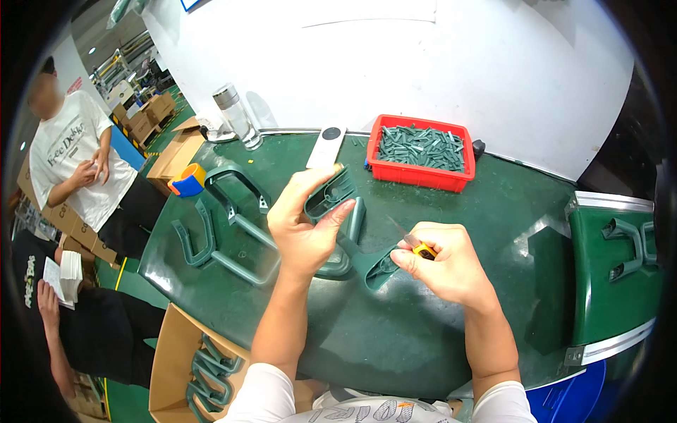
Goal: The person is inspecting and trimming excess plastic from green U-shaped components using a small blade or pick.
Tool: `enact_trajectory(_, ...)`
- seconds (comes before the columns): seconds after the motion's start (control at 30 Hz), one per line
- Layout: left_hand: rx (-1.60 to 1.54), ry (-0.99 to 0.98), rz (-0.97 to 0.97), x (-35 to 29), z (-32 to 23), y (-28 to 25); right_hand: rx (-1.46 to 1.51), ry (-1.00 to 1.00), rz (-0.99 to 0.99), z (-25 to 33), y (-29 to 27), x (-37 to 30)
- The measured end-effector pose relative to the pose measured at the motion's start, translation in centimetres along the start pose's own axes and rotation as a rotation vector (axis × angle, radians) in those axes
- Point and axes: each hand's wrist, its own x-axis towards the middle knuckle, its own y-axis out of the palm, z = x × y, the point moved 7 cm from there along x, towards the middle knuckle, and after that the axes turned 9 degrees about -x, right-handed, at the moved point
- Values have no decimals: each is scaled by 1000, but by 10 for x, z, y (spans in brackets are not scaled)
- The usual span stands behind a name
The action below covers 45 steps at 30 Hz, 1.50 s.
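Knife meets green plastic handle over the table.
Left hand [305, 224] grips the green handle [340, 227] above the dark green table [395, 331], thumb and fingers clamped round its upper end; right hand [446, 262] pinches a small yellow knife [416, 245], blade just beside the handle's lower end.

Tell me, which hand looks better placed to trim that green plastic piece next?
The right hand, probably. It holds the small knife with its blade beside the green plastic piece, while the left hand grips that piece and steadies it.
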Motion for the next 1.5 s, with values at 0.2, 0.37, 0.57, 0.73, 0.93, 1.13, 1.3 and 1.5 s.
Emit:
enact_trajectory(0.2, 103, -415, -167, -19, 35, 2, -220, -232, -368, 15, -21, -4)
enact_trajectory(0.37, -1140, -1292, 164, -61, 50, 70, -183, -353, -490, 16, -22, -7)
enact_trajectory(0.57, -1279, -887, 178, -43, 45, 67, -328, -319, -572, 14, -22, -4)
enact_trajectory(0.73, -1162, -626, -60, -30, 40, 39, -371, -226, -477, 17, -20, -4)
enact_trajectory(0.93, -1126, -516, -94, -27, 35, 30, -367, -314, -516, 22, -19, -7)
enact_trajectory(1.13, -1111, -496, -98, -25, 32, 30, -386, -261, -496, 19, -19, -7)
enact_trajectory(1.3, -1093, -493, -99, -25, 33, 30, -375, -279, -506, 18, -18, -6)
enact_trajectory(1.5, -1084, -489, -85, -24, 32, 29, -360, -265, -495, 16, -17, -5)
